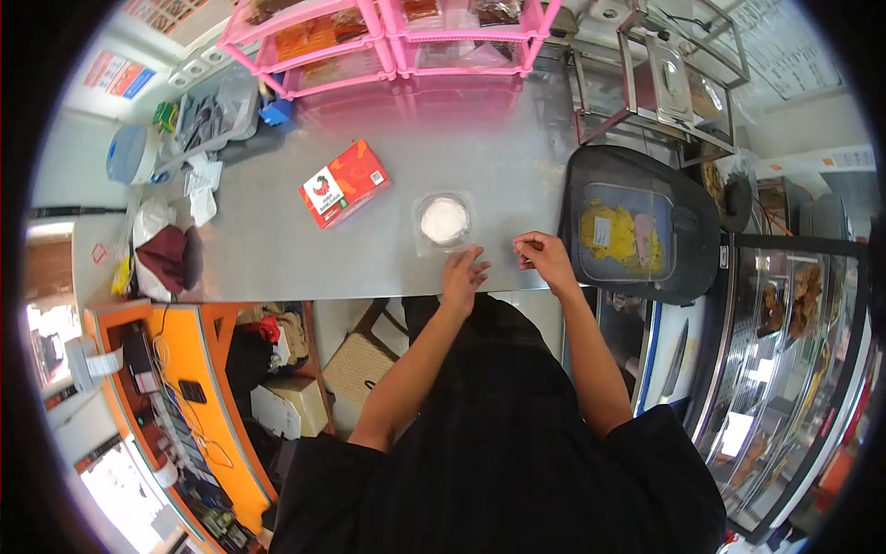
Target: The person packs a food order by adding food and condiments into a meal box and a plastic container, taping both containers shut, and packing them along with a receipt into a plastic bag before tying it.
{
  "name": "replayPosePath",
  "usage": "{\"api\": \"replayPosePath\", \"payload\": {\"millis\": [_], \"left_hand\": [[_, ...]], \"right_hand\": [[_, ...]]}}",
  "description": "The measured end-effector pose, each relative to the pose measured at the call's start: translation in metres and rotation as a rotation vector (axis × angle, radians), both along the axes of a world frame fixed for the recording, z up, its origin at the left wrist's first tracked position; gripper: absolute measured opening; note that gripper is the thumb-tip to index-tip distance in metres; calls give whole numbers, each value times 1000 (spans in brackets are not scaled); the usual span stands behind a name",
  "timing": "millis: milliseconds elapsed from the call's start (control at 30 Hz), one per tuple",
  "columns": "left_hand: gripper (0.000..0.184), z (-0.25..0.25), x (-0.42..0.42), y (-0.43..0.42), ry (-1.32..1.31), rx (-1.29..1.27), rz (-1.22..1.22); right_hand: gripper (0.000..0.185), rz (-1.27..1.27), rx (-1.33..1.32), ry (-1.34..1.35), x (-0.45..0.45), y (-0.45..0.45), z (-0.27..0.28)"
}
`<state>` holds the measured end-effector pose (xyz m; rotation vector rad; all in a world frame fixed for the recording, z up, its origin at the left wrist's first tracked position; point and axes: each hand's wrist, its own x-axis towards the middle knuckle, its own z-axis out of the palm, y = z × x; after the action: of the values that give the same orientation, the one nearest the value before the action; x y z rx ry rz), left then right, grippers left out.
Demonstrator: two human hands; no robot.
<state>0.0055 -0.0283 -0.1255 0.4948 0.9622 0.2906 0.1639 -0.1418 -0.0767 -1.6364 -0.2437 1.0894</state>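
One loosely spread left hand [464,276] near clear tub [425,246]; right hand [546,259] part-curled, contents unclear.

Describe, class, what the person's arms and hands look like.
The left sleeve and right sleeve are black, loose and short, ending near the elbows. Below, the left forearm and right forearm are bare. The left hand and right hand are ungloved.

the tub [418,223] is transparent and its content [445,221] is white. the box [346,183] is red with orange shapes and one white part. the table [254,245] is silver grey, the racks [393,39] are pink, the cabinet [197,342] is orange, the shirt [517,452] is plain black.
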Motion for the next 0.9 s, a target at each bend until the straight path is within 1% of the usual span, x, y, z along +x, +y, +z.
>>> {"api": "replayPosePath", "payload": {"millis": [133, 233, 367, 433, 667, 767, 900], "left_hand": [[43, 5, 4, 6, 34, 13, 94], [35, 8, 5, 4, 114, 41, 119], [28, -2, 4, 1, 136, 88, 239], [25, -7, 4, 1, 137, 104, 263], [21, -18, 0, 1, 94, 126, 236], [21, -9, 1, 3, 90, 142, 214], [23, -8, 0, 4, 114, 152, 198]], "right_hand": [[14, 104, 0, 37, -15, 12, -6], [14, 142, 40, 8, -25, 28, -15], [12, 161, 109, -75, -39, 48, -27], [16, 141, 101, -78, -44, 56, -28], [37, 54, 57, -125, -55, 67, -44], [43, -4, 33, -168, -59, 69, -39], [47, 4, -19, -237, -57, 70, -41]]}}
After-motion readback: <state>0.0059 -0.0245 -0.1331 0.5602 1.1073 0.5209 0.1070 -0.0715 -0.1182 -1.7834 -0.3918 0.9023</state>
